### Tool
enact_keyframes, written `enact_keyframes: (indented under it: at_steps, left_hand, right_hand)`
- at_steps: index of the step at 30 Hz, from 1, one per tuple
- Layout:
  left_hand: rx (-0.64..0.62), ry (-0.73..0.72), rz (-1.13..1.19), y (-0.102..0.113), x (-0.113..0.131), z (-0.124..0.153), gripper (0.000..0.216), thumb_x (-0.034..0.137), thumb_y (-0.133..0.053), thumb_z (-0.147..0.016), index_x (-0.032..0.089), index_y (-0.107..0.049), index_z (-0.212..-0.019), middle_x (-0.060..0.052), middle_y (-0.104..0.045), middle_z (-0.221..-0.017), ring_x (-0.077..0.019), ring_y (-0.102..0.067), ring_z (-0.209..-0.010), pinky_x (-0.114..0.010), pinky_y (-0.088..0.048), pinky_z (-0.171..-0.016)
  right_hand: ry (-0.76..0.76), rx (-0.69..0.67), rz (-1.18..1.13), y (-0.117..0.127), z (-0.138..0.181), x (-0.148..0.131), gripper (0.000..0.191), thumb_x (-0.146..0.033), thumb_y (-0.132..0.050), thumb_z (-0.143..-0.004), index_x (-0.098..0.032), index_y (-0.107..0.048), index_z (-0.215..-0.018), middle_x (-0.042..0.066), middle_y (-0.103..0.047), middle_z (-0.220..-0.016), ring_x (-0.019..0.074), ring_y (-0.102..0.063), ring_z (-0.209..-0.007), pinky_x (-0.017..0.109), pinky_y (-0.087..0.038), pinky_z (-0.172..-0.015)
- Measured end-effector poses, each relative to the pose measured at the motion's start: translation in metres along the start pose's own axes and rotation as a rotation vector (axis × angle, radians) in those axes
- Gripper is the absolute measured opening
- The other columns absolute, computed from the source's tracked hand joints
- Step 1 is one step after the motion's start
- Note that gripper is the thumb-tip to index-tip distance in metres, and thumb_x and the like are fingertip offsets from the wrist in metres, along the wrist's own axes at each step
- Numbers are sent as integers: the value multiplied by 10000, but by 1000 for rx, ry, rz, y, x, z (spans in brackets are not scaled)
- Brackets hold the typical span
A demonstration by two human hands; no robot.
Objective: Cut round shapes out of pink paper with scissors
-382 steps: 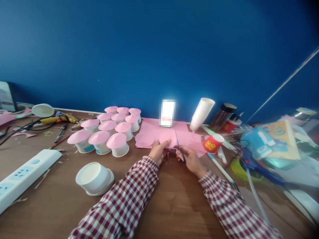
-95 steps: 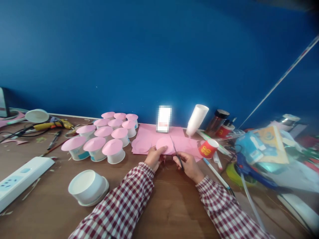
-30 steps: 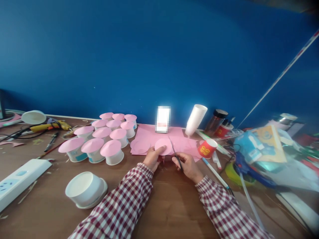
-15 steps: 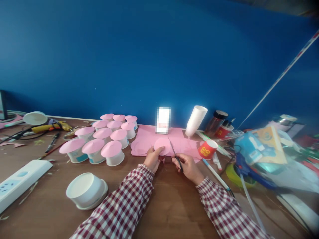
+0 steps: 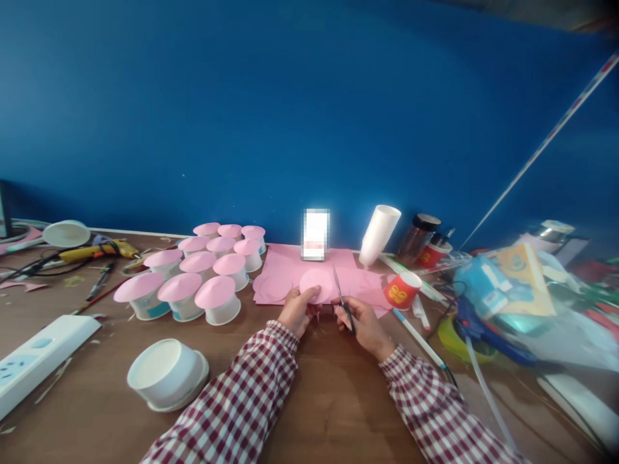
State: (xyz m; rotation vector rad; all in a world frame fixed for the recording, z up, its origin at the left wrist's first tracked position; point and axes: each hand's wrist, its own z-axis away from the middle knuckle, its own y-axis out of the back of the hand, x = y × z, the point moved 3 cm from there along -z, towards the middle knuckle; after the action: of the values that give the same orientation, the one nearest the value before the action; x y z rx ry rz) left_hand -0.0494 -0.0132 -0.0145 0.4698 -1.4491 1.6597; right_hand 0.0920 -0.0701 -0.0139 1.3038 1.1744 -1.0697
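My left hand (image 5: 298, 311) pinches the lower edge of a pink paper disc (image 5: 316, 281) between thumb and fingers. Just right of the disc, my right hand (image 5: 362, 322) is closed around the handles of a pair of scissors (image 5: 338, 287), whose blades point up and away from me. The blades stand close to the disc's right edge; whether they touch it I cannot tell. Behind both hands lie sheets of pink paper (image 5: 278, 261) with round pieces on top. A small scrap of pink hangs under the disc.
Several paper cups with pink cone tops (image 5: 215, 292) stand in rows on the left. Nearer are white bowls (image 5: 164, 370) and a power strip (image 5: 43, 354). A glue gun (image 5: 101, 249), stacked white cups (image 5: 380, 234), a red cup (image 5: 403, 290) and a blue tape dispenser (image 5: 488, 335) surround the work.
The scissors have turned slightly more upright, and their tip has shifted a little right. The pink disc remains in my left hand, with its outline slightly shifted.
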Motion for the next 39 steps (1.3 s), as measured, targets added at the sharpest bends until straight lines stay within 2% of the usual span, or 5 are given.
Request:
enact_keyframes:
  at_steps: [12,17,30,39]
  left_hand:
    - [17,-24,-42,-3,-1,2,220,202,-697,-656,88,-594,-813,-52,-614,-677,-100,-551,-527,-188,-418,-423]
    - [8,-33,-48,-2,-3,0,202,210,-698,-646,89,-586,-763,-22,-581,-620,-76,-502,-458,-188,-392,-399]
    - [0,-30,-50,-3,-3,0,248,182,-684,-659,68,-612,-866,-88,-646,-734,-130,-590,-584,-194,-421,-424]
    - [-3,-21,-54,-3,-3,1,207,193,-696,-655,75,-595,-791,-43,-604,-621,-87,-517,-469,-193,-404,-407]
  right_hand:
    - [-13,-24,18,-4,2,-6,328,-431,-596,-793,-143,-600,-949,-26,-525,-623,104,-507,-551,240,-443,-528]
    - [-9,-38,42,-4,2,-5,338,-429,-582,-808,-136,-604,-975,-24,-524,-619,103,-508,-540,236,-430,-516]
    - [-9,-37,54,-3,2,-2,304,-422,-588,-806,-137,-601,-912,-26,-523,-605,97,-504,-522,229,-428,-504]
    - [0,-43,96,-2,1,-3,299,-424,-565,-826,-141,-599,-918,-24,-527,-610,102,-515,-531,227,-420,-506]
